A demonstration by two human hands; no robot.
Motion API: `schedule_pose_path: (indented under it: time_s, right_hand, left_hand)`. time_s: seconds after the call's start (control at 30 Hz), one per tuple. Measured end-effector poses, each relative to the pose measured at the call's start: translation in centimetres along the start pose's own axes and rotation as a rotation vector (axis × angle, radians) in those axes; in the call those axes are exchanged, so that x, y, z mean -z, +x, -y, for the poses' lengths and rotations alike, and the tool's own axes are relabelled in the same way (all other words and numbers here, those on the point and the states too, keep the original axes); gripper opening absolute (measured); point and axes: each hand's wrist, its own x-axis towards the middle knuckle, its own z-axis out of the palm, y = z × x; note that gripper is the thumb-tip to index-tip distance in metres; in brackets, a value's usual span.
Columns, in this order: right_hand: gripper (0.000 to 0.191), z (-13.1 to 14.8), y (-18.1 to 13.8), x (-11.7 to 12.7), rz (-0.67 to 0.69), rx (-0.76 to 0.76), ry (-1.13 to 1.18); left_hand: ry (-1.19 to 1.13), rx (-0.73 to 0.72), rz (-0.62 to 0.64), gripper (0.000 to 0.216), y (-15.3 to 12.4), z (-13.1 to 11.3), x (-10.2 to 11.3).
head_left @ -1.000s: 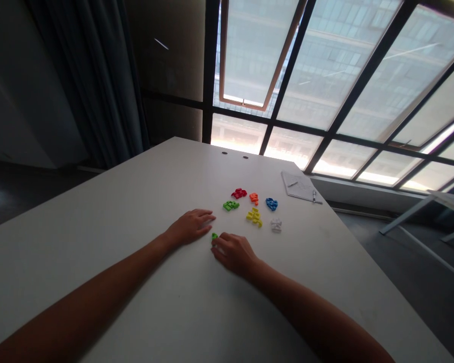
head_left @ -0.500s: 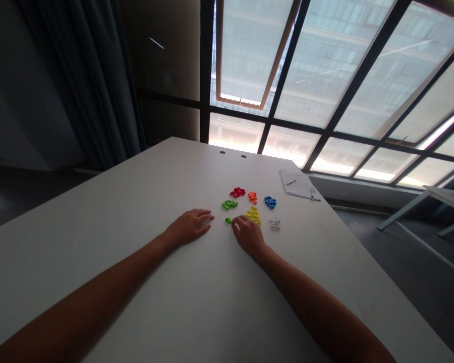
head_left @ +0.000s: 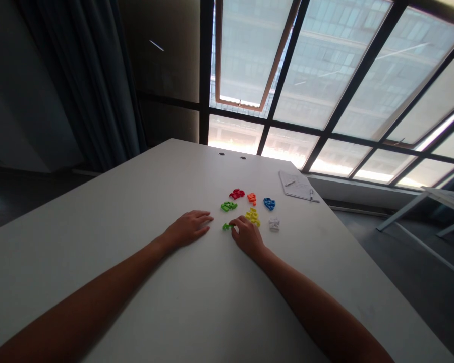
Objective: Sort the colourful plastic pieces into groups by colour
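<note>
My right hand point(head_left: 247, 235) pinches a small green plastic piece point(head_left: 226, 227) between thumb and fingertips, low over the tabletop. The piece sticks out to the left of the fingers; its exact kind is too small to make out. Flat on the table to the left lies my left hand point(head_left: 191, 226), fingers apart and holding nothing. Beyond the right hand sit small piles of plastic pieces sorted by colour: green point(head_left: 229, 205), red point(head_left: 236, 193), orange point(head_left: 251, 198), blue point(head_left: 269, 203) and white point(head_left: 274, 225). The yellow pile point(head_left: 252, 217) is partly hidden behind my right hand.
The white table point(head_left: 144, 201) reaches away toward large windows. Papers point(head_left: 297, 184) with pens on them lie near its far right edge. Two dark round cable holes sit near the back edge. Another table point(head_left: 446, 199) stands at the right, and a dark curtain point(head_left: 94, 80) hangs at the left.
The green piece in my right hand has turned or shifted, so more of it shows left of the fingers. My left hand stays in place.
</note>
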Motion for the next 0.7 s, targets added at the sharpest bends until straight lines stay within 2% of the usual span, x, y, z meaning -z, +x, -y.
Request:
schedule_pose_path:
  time_s: [0.13,0.47,0.7]
  right_hand:
    - [0.018,0.16,0.02,0.25,-0.002,-0.064,0.001]
    - [0.015,0.0,0.08,0.43,0.012,-0.032,0.076]
    - [0.027,0.62,-0.07,0.35,0.047,-0.035,-0.025]
  left_hand:
    - [-0.013,-0.003,-0.007,0.044,0.01,0.03,-0.03]
    - [-0.014,-0.004,-0.005,0.044,-0.01,0.14,-0.16]
    - [0.0,0.003,0.012,0.044,0.02,0.03,-0.03]
